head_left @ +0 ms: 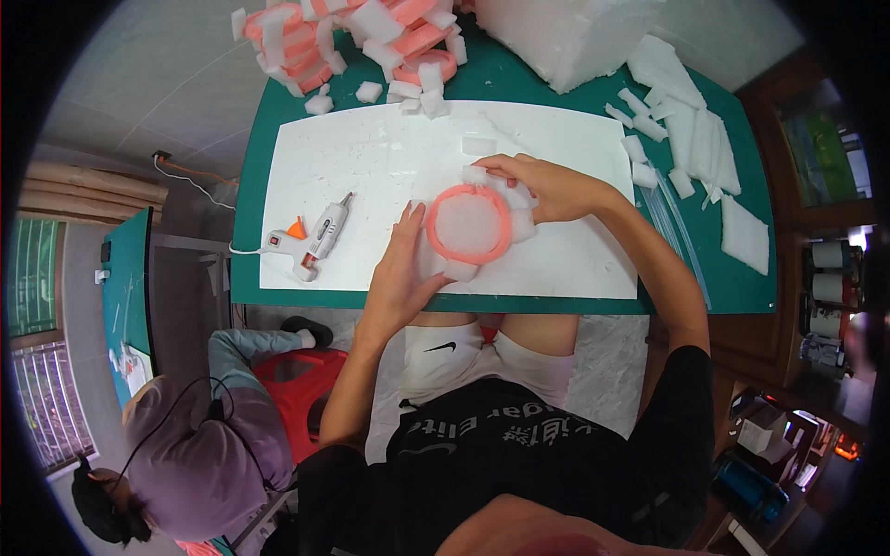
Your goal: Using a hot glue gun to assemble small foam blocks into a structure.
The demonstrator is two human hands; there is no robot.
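Note:
A round pink ring (502,221) with a white foam disc (461,222) inside it lies on the white board. Small white foam blocks sit around its rim, among them a top block (474,174), a right block (522,225) and a bottom block (461,271). My left hand (400,269) cups the ring's left side, its thumb by the bottom block. Curved around the upper right is my right hand (549,190), fingertips at the top block and thumb near the right block. The inner fingers of my right hand are partly hidden.
A white glue gun (326,232) rests on the white board (362,148) at left. Pink-and-white foam pieces (408,42) are heaped at the back, beside a large white foam stack (565,37). Foam strips (700,139) and clear sticks (681,232) lie right. Another person (199,454) sits at left.

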